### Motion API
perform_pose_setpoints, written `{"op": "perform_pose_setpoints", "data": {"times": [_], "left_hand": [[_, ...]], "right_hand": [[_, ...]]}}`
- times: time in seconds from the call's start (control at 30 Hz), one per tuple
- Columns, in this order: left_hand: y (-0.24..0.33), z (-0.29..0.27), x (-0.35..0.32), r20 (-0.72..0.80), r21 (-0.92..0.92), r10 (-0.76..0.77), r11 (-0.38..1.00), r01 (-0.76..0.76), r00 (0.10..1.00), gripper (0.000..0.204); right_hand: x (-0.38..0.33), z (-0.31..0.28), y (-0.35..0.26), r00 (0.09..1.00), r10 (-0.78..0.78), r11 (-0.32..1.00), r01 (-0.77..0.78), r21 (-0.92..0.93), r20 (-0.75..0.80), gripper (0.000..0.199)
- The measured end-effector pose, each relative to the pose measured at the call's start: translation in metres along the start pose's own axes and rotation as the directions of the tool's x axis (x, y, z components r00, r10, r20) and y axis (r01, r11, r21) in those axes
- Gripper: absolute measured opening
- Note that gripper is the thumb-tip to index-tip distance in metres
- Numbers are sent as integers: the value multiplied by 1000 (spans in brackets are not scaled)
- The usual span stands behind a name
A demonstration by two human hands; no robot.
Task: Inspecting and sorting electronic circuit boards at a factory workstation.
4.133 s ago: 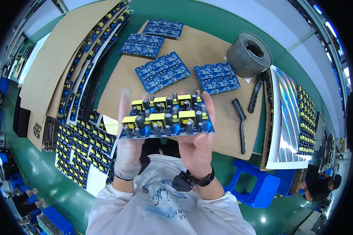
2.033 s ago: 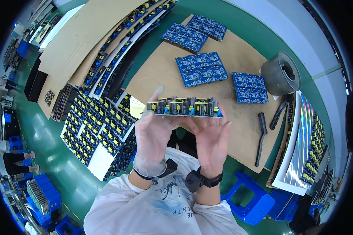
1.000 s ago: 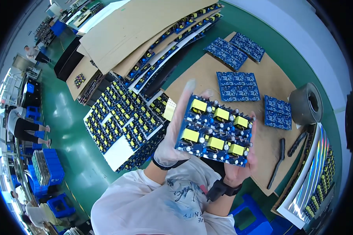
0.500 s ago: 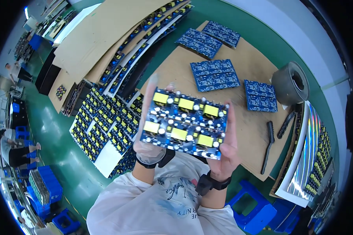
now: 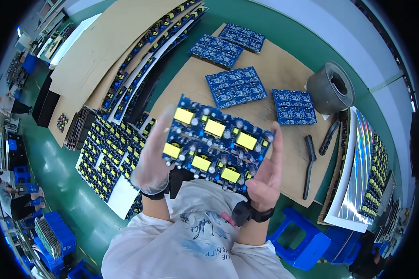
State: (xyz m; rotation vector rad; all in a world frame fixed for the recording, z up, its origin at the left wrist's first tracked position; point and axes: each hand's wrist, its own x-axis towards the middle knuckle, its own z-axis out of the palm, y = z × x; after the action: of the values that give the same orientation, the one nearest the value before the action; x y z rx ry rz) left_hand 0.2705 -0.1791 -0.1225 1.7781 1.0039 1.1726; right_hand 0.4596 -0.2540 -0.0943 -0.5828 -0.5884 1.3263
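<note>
Held up between my hands is a blue circuit board (image 5: 212, 145), its component side facing me, with several yellow blocks, small white-topped cylinders and other parts on it. My left hand (image 5: 150, 160), in a thin translucent glove, lies along the board's left edge, slightly blurred. At the right edge my right hand (image 5: 266, 179) grips the board, thumb at the lower corner and fingers behind. Beyond it, on a cardboard-covered table (image 5: 284, 153), lie several more blue boards, solder side up, the nearest being one board (image 5: 236, 87) in the middle and another (image 5: 294, 107) further right.
A grey metal cylinder (image 5: 330, 88) stands at the table's right, near two black brushes (image 5: 309, 165). Sheets of populated boards (image 5: 111, 149) are stacked at left, with layered cardboard (image 5: 93, 51) behind. More boards (image 5: 376, 176) lie at far right. A blue stool (image 5: 299, 239) stands below the table.
The held board has tilted, its right end dropping. My left hand has shifted left and down around its edge. The surrounding scene has slid leftward in view.
</note>
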Motion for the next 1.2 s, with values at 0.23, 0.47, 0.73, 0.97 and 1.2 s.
{"op": "perform_pose_setpoints", "data": {"times": [0.23,0.47,0.73,0.97,1.2], "left_hand": [[21,-8,10,205,-923,-335,246,296,920,84],[31,-36,27,654,-22,-330,892,452,681,88],[-8,-46,3,354,-815,-314,359,455,881,67],[-11,-28,3,204,-817,-365,448,363,909,50],[-22,-25,3,284,-918,-474,117,379,833,31]], "right_hand": [[7,-23,-4,978,28,990,2,-141,208,95],[14,-19,11,887,438,716,-248,-652,144,50],[17,-2,18,984,-88,950,36,-310,-155,37],[22,-3,26,993,93,984,-102,145,68,35],[20,-11,27,995,70,991,-77,110,64,37]]}}
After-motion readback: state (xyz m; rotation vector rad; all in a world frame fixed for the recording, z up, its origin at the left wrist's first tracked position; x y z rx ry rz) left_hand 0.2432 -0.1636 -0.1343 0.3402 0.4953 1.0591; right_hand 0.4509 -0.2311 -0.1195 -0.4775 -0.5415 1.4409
